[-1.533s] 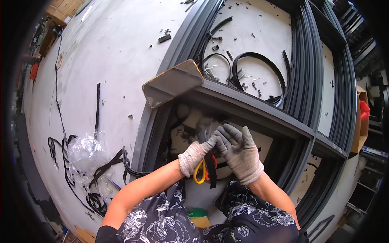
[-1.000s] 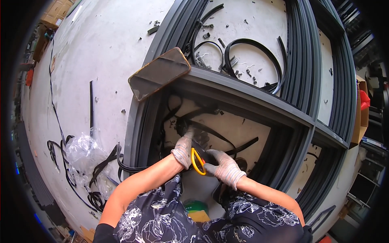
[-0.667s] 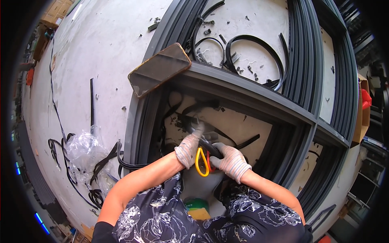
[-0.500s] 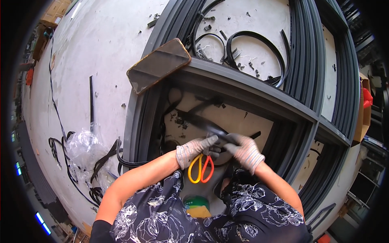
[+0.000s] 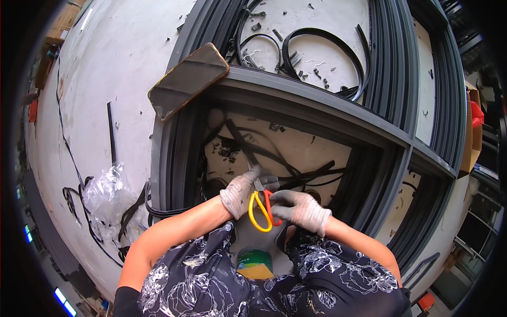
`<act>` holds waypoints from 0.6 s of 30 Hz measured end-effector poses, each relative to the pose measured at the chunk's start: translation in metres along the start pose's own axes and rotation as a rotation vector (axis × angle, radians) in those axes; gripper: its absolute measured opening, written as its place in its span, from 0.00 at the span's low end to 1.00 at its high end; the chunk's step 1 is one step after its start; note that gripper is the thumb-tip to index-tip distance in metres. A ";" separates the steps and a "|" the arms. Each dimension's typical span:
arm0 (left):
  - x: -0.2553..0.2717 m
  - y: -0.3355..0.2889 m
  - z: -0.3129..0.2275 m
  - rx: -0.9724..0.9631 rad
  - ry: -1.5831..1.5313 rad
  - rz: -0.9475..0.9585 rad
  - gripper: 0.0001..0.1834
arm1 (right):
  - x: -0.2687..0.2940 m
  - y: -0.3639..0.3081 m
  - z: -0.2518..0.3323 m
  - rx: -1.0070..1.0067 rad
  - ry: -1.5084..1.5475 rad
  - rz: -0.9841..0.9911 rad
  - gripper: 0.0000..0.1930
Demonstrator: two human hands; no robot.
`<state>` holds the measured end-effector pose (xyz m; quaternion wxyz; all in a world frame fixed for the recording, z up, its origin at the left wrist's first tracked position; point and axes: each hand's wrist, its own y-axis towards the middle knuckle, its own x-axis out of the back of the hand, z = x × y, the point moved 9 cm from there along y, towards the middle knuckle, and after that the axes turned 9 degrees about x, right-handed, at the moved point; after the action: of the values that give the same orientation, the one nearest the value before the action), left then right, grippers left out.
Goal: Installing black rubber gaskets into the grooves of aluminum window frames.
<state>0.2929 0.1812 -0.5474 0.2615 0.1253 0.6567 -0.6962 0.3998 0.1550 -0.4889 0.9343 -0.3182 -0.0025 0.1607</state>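
Observation:
My left hand [image 5: 244, 191], in a grey-coated work glove, is closed around the blade end of a pair of scissors [image 5: 259, 215]. One handle loop is yellow and the other red-orange. A black rubber strip [image 5: 238, 138] also runs up and away from this hand, its lower end hidden by the fingers. My right hand [image 5: 303, 210], gloved alike, has its thumb and fingertips closed at the red-orange loop. More black strips [image 5: 311, 174] lie beyond the right hand, inside a dark grey metal frame [image 5: 317, 103].
A phone [image 5: 188, 82] rests on the frame's corner. Coiled black strip [image 5: 330, 31] and small black scraps lie on the floor in the far opening. Crumpled clear plastic [image 5: 110, 196] and loose strips are at left. A green tub [image 5: 254, 259] stands between my knees.
My right hand has let go of the black strip and come to the scissors' red-orange loop. The left hand has turned the scissors slightly. The whole view has shifted a little.

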 end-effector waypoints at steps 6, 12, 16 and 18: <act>-0.015 -0.001 -0.009 -0.099 -0.096 0.163 0.24 | -0.004 0.010 -0.004 0.007 -0.260 -0.147 0.30; -0.023 0.006 0.010 0.001 0.185 0.234 0.22 | 0.033 0.009 -0.025 -0.040 -0.415 -0.308 0.23; 0.021 -0.006 -0.019 -0.202 1.153 -0.239 0.22 | 0.084 0.008 -0.033 0.026 -0.899 -0.432 0.22; 0.038 -0.018 -0.037 -0.285 1.654 -0.552 0.22 | 0.105 0.005 -0.039 -0.010 -0.988 -0.479 0.23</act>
<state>0.2453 0.2095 -0.5556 -0.4617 0.3922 0.7228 -0.3325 0.5022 0.1671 -0.5330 0.8309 -0.1996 -0.5141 0.0740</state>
